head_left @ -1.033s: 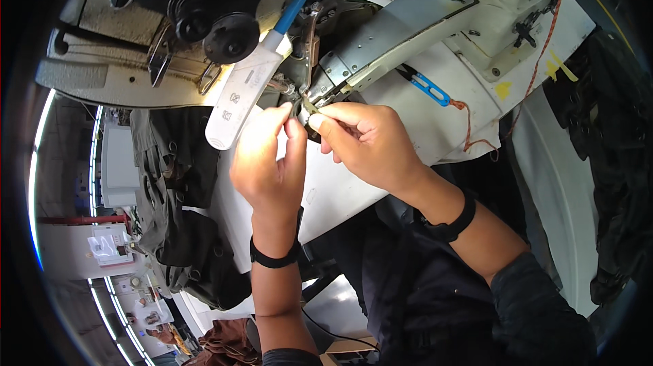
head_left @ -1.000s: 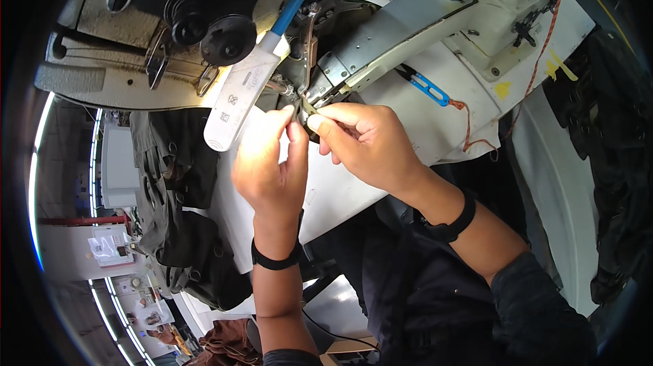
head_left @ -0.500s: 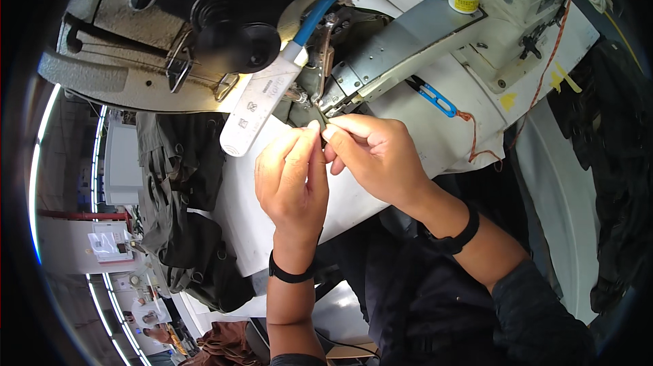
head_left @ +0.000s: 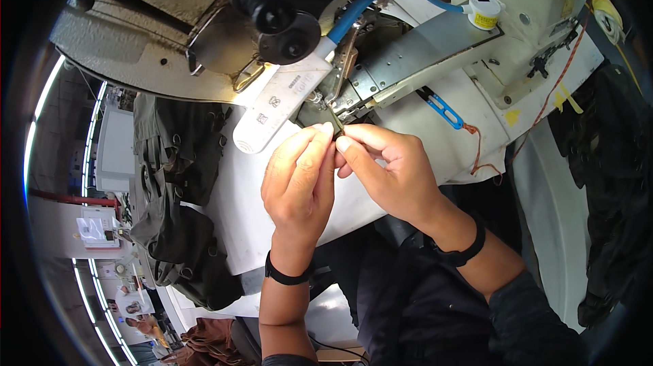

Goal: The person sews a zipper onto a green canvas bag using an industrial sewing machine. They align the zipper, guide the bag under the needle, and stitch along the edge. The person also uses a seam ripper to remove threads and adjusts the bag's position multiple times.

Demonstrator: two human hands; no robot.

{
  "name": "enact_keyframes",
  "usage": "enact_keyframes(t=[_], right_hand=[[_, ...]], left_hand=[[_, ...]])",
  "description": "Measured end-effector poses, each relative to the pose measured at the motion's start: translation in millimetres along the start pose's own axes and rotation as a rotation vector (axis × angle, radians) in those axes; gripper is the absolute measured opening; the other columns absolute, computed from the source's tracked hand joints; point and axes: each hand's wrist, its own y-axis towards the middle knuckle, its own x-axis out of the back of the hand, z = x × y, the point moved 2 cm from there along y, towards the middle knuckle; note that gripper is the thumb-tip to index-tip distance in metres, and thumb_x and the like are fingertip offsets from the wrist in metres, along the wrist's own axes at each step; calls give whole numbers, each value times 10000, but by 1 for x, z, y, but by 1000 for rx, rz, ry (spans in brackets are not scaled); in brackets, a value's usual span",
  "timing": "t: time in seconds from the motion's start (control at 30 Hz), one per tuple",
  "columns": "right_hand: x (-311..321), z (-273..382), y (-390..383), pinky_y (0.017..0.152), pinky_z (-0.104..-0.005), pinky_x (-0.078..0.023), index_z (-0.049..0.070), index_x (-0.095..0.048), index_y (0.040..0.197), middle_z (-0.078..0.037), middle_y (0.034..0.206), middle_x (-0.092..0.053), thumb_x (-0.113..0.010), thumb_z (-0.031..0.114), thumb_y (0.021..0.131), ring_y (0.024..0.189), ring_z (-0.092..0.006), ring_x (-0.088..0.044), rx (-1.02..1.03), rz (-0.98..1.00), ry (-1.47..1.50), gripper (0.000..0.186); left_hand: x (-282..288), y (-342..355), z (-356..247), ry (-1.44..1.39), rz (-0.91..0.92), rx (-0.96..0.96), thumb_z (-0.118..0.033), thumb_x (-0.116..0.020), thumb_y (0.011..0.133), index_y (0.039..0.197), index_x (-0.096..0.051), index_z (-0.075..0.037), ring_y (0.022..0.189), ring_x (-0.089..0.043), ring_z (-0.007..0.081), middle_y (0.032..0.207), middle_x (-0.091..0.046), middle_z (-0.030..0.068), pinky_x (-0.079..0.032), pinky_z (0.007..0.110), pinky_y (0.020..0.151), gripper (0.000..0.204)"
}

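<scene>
Two bare hands meet at the near end of a sewing machine bed (head_left: 408, 50), fingertips close together over a small piece of olive fabric (head_left: 339, 125). The left hand (head_left: 297, 179) pinches the cloth between thumb and fingers; the right hand (head_left: 393, 170), just beside it, appears to grip the same piece between thumb and forefinger. The fabric lies at that near end, by the metal presser foot (head_left: 332, 101), its lower edge hidden by the fingers.

To the left of the bed, a white lamp head (head_left: 279, 104) hangs from a blue flexible neck (head_left: 352, 18). To its right, blue-handled thread snips (head_left: 445, 109) lie on the white tabletop (head_left: 238, 223), tied to an orange cord (head_left: 479, 153). Farther left of the bed hangs a heap of dark fabric pieces with metal rings (head_left: 178, 209).

Close work like this likely rewards a light, even pinch from both sides: enough to keep the narrow cloth flat and its edges matched, without pulling it askew. The fingertips would do best guiding from the near side, clear of the foot.
</scene>
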Motion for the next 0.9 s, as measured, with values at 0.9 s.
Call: enact_keyframes(t=[0.9], right_hand=[[0,-8,4,672,-227,-536,-65,-728,1106,-44,872,-753,-650,76,1019,764,-66,-671,-36,-42,145,183]], left_hand=[[0,-5,-2,-6,1,10,50,-773,853,1173,-737,17,981,-735,319,1116,-746,148,-603,392,848,324]])
